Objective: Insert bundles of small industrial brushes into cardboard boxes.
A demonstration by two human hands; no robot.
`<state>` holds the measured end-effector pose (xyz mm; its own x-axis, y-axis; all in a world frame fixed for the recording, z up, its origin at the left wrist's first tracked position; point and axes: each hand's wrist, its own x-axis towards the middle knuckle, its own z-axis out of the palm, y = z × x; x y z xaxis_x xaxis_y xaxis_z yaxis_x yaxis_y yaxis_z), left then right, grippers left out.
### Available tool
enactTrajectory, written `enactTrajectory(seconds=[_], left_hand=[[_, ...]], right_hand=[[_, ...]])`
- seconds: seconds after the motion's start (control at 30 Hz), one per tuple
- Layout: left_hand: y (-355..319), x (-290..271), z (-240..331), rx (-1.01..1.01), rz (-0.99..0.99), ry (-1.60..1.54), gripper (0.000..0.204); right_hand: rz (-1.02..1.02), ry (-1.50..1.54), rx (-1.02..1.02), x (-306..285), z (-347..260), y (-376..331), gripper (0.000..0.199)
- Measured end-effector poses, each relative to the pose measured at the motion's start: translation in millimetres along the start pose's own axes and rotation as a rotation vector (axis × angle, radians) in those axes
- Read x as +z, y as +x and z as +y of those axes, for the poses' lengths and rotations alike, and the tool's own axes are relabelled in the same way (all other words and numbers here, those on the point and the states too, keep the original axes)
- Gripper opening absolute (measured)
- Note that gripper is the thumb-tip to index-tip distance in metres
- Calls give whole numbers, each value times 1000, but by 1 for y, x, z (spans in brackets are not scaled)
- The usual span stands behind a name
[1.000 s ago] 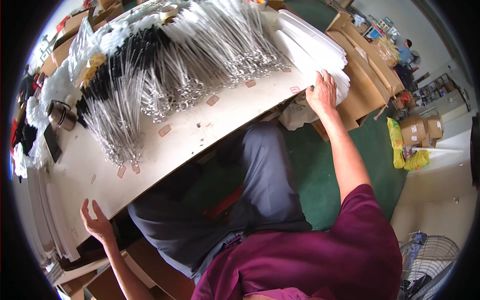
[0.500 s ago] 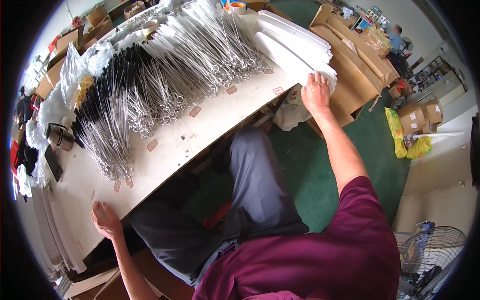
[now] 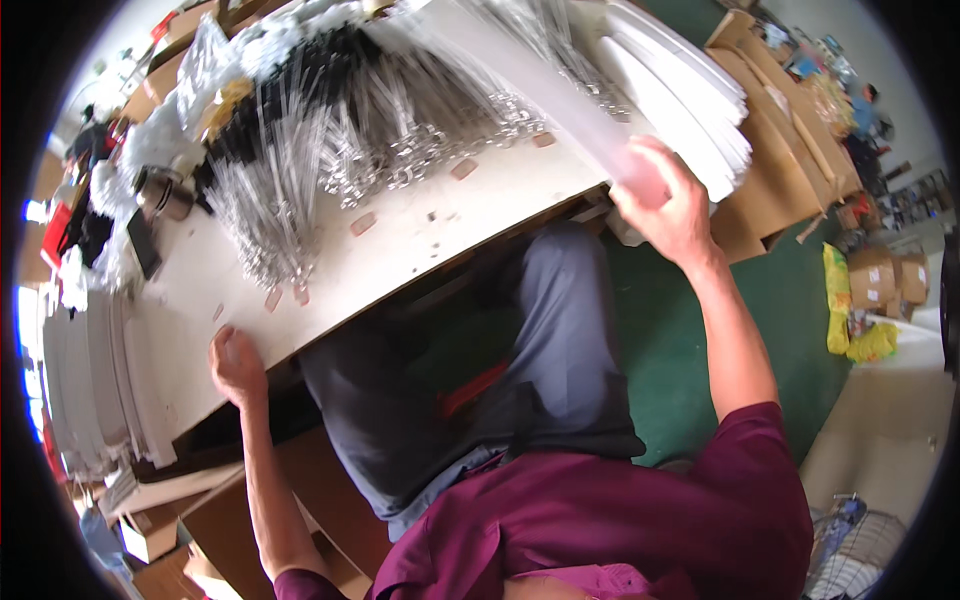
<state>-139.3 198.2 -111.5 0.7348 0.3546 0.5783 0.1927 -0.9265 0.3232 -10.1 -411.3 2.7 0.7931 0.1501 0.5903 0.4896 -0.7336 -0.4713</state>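
Observation:
My right hand (image 3: 668, 205) grips one long white card strip (image 3: 560, 95), lifted off the stack of white strips (image 3: 690, 100) at the table's right end; the strip is blurred and stretches up and left over the table. My left hand (image 3: 235, 365) rests on the near edge of the white table (image 3: 400, 250), fingers curled, holding nothing that I can see. Rows of clear-sleeved lanyards with metal clips (image 3: 380, 130) lie spread across the table between my hands.
A second stack of white strips (image 3: 90, 380) lies at the table's left end. Brown cartons (image 3: 790, 140) stand right of the table, more at the lower left (image 3: 200, 520). Green floor (image 3: 680, 340) and yellow bags (image 3: 850, 320) lie to the right. A wire basket (image 3: 870, 560) sits lower right.
My right hand has lifted a white strip off the right stack and swings it left over the table. My left hand has come up from below onto the table's near edge.

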Motion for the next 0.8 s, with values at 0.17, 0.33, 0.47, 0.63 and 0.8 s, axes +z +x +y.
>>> enactTrajectory(seconds=[0.17, 0.33, 0.47, 0.63, 0.8], left_hand=[[2, -54, 118, 348, 14, -214, 22], [-7, -66, 228, 681, -463, -391, 58], [-25, -21, 244, 694, -561, -376, 70], [-17, -10, 258, 718, -619, -411, 59], [-7, -24, 245, 584, -619, -236, 55]], right_hand=[[-332, 123, -357, 37, -70, -13, 52], [-463, 191, -552, 64, -104, -23, 51], [-507, 279, -623, 87, -124, -28, 53], [-551, 262, -631, 98, -118, -33, 63], [-467, 203, -523, 110, -122, -28, 66]])
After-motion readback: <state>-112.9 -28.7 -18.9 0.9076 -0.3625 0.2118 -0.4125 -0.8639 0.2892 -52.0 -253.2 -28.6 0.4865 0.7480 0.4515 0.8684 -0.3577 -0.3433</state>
